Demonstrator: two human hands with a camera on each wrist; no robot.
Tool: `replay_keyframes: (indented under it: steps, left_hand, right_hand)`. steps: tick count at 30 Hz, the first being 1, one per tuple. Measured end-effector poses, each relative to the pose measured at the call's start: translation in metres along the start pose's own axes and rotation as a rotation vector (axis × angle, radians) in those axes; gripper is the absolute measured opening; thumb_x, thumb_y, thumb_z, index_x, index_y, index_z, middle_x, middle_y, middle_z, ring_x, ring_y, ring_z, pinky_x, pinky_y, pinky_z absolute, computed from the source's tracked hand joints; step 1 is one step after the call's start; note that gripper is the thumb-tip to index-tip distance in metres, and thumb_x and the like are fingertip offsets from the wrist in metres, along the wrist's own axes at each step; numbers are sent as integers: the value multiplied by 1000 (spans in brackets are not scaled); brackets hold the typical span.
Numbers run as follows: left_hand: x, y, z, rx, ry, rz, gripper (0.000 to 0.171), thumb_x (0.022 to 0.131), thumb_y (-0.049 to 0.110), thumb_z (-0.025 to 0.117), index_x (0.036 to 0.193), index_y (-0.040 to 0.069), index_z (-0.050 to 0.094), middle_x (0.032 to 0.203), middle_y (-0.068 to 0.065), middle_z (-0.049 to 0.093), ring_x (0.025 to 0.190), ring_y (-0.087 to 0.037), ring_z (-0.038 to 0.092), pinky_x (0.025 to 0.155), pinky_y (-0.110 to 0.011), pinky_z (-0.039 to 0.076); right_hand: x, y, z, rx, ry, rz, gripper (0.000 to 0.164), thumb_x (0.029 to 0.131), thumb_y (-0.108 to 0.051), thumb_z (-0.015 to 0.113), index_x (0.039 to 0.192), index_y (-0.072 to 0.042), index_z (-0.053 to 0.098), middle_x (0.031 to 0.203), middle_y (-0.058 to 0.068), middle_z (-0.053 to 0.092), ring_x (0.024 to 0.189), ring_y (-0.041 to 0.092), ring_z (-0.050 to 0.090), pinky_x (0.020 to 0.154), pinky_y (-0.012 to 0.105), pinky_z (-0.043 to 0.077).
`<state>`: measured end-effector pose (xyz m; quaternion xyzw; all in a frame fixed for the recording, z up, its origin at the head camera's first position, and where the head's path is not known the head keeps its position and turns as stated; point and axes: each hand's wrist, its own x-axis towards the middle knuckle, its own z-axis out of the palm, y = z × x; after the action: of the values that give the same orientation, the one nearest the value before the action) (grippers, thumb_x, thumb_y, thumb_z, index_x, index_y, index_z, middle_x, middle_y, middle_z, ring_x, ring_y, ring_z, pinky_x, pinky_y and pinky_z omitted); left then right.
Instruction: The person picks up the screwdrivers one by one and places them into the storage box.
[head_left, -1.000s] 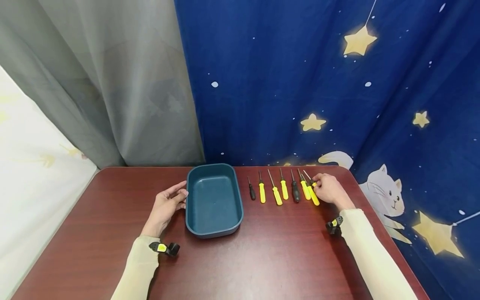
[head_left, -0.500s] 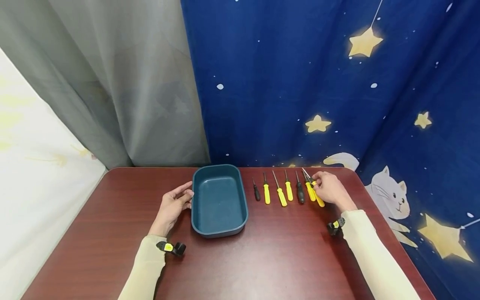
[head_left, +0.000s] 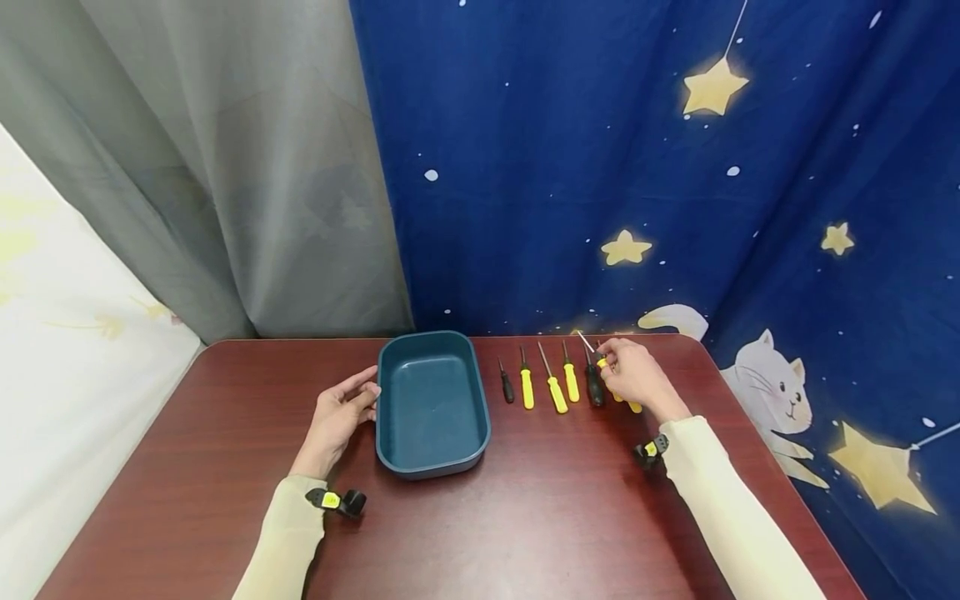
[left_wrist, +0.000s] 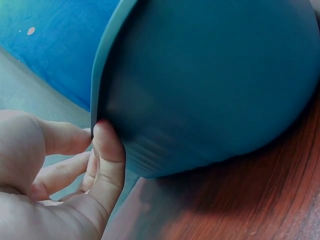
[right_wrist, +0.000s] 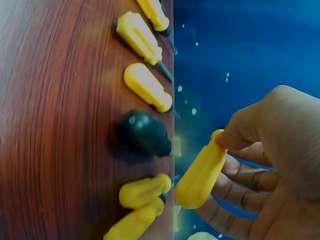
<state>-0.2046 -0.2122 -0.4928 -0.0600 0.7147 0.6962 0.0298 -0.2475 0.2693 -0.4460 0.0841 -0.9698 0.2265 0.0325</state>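
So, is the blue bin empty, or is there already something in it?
Empty: the head view looks down into the blue bin, and its floor shows bare, with nothing lying on it.

Six yellow-handled screwdrivers (head_left: 557, 395), two black-handled screwdrivers (head_left: 595, 388), one tray (head_left: 432, 408), one table (head_left: 525, 517)

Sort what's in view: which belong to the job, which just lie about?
Likely the job:
Blue rectangular plastic tray, at the left hand
Yellow-handled metal screwdriver, in the right hand
Other yellow-handled screwdrivers
Black-handled screwdrivers

Only surroundings:
Red wood-grain table
Grey fabric curtain
Blue star-patterned fabric curtain
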Motion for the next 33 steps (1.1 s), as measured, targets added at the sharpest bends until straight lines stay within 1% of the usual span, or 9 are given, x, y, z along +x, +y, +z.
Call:
replay_keyframes:
  steps: [1, 4, 8, 13, 16, 26, 29, 33]
  left_hand:
    - [1, 1, 0, 1, 1, -3, 45, 104, 15, 61, 148, 10, 55, 105, -6, 65, 79, -9, 63, 70, -21, 59]
    - [1, 1, 0, 3, 4, -11, 44, 104, 15, 61, 148, 10, 55, 103, -3, 66, 79, -9, 63, 70, -21, 59]
    - [2, 0, 2, -2, -4, -1, 44, 104, 13, 61, 148, 9, 55, 102, -3, 66, 78, -8, 63, 70, -21, 59]
    - [1, 1, 2, -10, -5, 3, 44, 104, 14, 61, 147, 9, 55, 102, -4, 66, 79, -9, 63, 69, -21, 59]
    - [0, 1, 2, -6, 4, 0, 44, 104, 15, 61, 147, 9, 55, 104, -5, 66, 80, -10, 63, 69, -21, 59]
    - [1, 3, 2, -4, -1, 10, 45, 104, 16, 60, 148, 10, 54, 106, -7, 65, 81, -10, 63, 70, -21, 59]
    - [0, 2, 1, -3, 9, 5, 44, 104, 15, 60, 148, 10, 54, 106, -7, 65, 80, -10, 63, 69, -21, 59]
    - [-1, 0, 0, -3, 2, 6, 45, 105, 15, 60, 148, 10, 54, 107, -7, 66, 81, -10, 63, 70, -21, 59]
  right_hand:
    - [0, -3, -1, 2, -1, 1, 33, 89, -7, 65, 120, 1, 64, 101, 14, 64, 79, 23, 61, 70, 35, 55]
    - [-1, -10, 0, 9, 2, -23, 32, 89, -7, 66, 120, 2, 65, 101, 14, 65, 79, 23, 61, 70, 36, 55]
    - [-2, -18, 3, 7, 24, -57, 30, 88, -6, 67, 117, 1, 66, 97, 12, 66, 82, 23, 59, 76, 38, 53]
    - [0, -28, 7, 24, 34, -63, 29, 89, -6, 67, 117, 0, 66, 94, 9, 65, 80, 21, 59, 74, 35, 51]
    - [1, -35, 8, 33, 30, -83, 29, 89, -7, 66, 117, 1, 67, 93, 8, 65, 80, 21, 58, 73, 34, 49]
    - [5, -57, 14, 57, 51, -132, 28, 87, -7, 66, 114, -1, 68, 95, 8, 66, 85, 21, 61, 77, 36, 52]
    - [7, -64, 18, 68, 43, -143, 27, 87, -8, 66, 113, -3, 68, 94, 7, 66, 84, 20, 61, 76, 33, 52]
    - [8, -71, 21, 78, 43, -147, 26, 87, -9, 68, 112, -3, 68, 91, 6, 67, 80, 18, 61, 72, 31, 52]
